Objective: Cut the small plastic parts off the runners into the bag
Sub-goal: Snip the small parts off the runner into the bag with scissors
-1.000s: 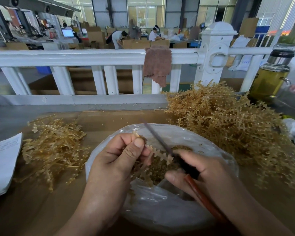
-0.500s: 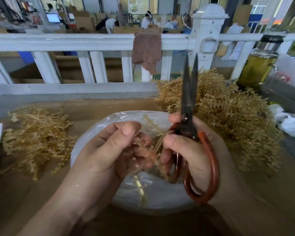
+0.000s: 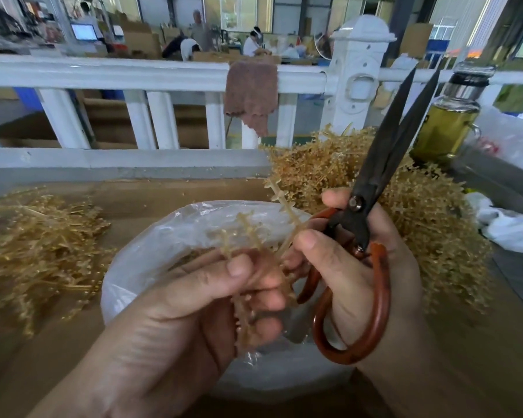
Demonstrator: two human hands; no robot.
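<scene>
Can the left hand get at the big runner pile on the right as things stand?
Probably not yet. The left hand grips a runner over the bag, and the right hand with the scissors sits between it and the pile.

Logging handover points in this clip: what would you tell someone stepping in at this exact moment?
Left hand: grips a runner with small parts on it, above the clear bag.
Right hand: holds the scissors, blades slightly apart and pointing up, off the runner; its thumb touches a runner branch.
Done: some cut parts show in the bag; the left pile looks like stripped runners.
Left: trim the held runner into the bag, then work through the big uncut pile on the right.
</scene>
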